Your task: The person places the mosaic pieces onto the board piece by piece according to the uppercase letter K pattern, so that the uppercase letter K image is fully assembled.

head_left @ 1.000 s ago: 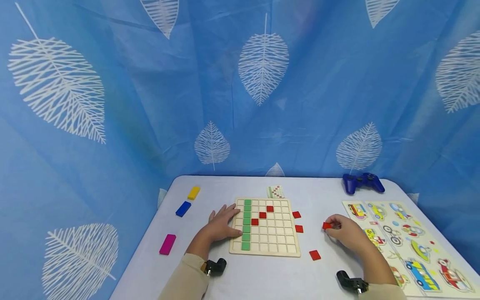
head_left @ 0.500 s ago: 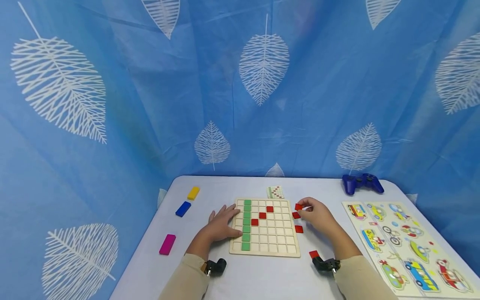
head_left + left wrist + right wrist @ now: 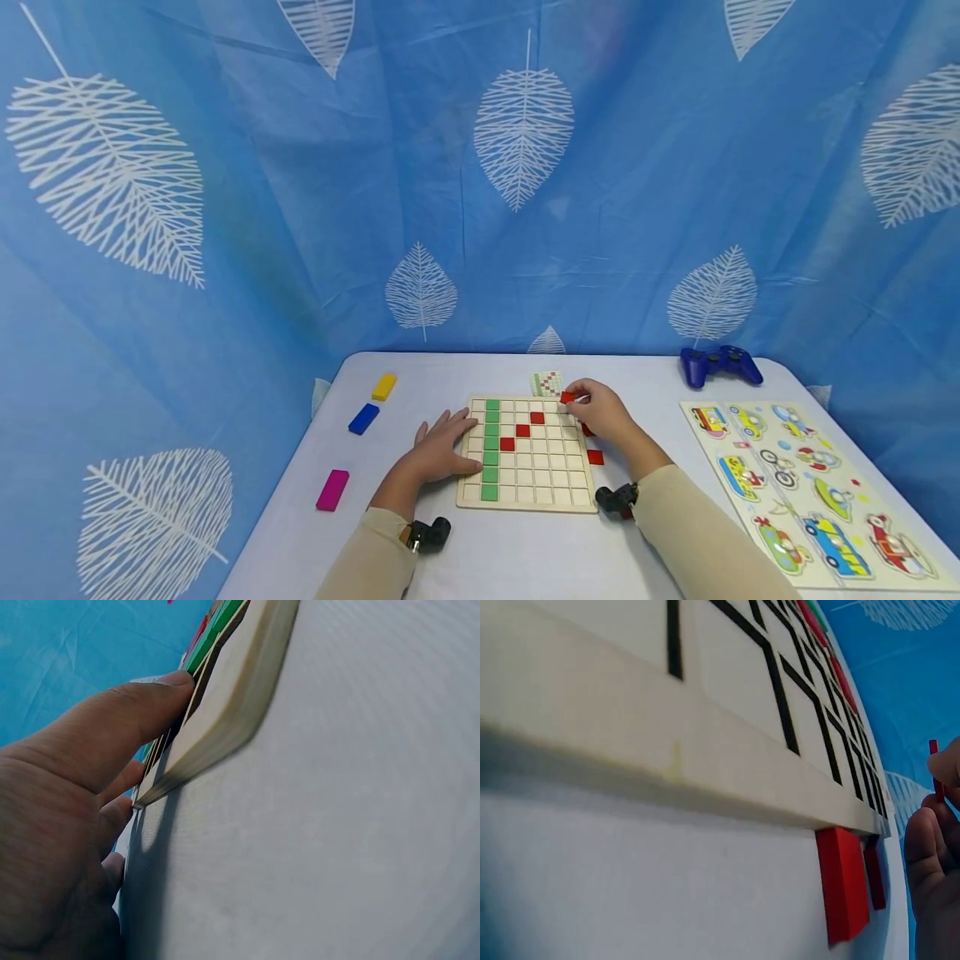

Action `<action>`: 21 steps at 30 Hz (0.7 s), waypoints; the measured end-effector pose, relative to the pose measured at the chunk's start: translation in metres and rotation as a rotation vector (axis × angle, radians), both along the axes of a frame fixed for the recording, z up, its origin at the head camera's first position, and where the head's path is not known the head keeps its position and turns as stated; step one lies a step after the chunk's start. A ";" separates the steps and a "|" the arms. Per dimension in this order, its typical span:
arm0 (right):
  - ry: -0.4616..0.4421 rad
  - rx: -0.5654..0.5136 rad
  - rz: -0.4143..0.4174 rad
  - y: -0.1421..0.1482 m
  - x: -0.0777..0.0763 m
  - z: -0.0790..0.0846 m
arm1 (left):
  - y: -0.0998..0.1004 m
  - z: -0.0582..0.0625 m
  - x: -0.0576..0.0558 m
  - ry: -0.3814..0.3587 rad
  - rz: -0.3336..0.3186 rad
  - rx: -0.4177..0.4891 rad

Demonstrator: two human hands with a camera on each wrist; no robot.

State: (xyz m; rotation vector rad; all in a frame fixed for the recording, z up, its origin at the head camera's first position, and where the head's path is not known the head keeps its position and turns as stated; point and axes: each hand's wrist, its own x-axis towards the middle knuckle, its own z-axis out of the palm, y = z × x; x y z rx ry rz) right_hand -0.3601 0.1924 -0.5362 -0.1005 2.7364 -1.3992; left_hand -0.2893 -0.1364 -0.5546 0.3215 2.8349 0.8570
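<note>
A wooden grid board [image 3: 525, 507] lies mid-table, with a column of green tiles [image 3: 491, 458] near its left side and a short diagonal of red tiles [image 3: 522, 431]. My left hand [image 3: 435, 454] rests on the board's left edge; in the left wrist view its thumb [image 3: 127, 720] lies over the rim. Between thumb and fingers, my right hand [image 3: 603, 412] pinches a red tile [image 3: 567, 397] over the board's far right corner. That pinched tile [image 3: 934, 750] stands on edge in the right wrist view. Loose red tiles [image 3: 595, 457] lie along the right edge, one mostly behind the wrist camera.
A small pattern card [image 3: 547, 383] lies behind the board. Yellow [image 3: 385, 387], blue [image 3: 363, 419] and pink blocks [image 3: 332, 490] sit at left. On the right are a blue game controller [image 3: 720, 365] and a vehicle picture puzzle [image 3: 772, 508].
My right hand has carried the red tile leftward from beside the vehicle puzzle, past the loose tiles, to the board's far right corner. The left hand has stayed on the board.
</note>
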 end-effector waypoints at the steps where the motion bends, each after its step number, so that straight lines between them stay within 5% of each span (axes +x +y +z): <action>1: 0.003 -0.006 0.002 -0.002 -0.001 0.000 | 0.000 0.000 0.000 0.000 0.000 -0.001; 9: -0.030 -0.122 -0.007 -0.019 -0.005 -0.009 | 0.000 0.000 0.001 -0.004 -0.004 -0.005; 21: 0.028 -0.002 0.013 -0.025 -0.004 -0.017 | 0.000 0.001 0.004 -0.006 -0.002 -0.007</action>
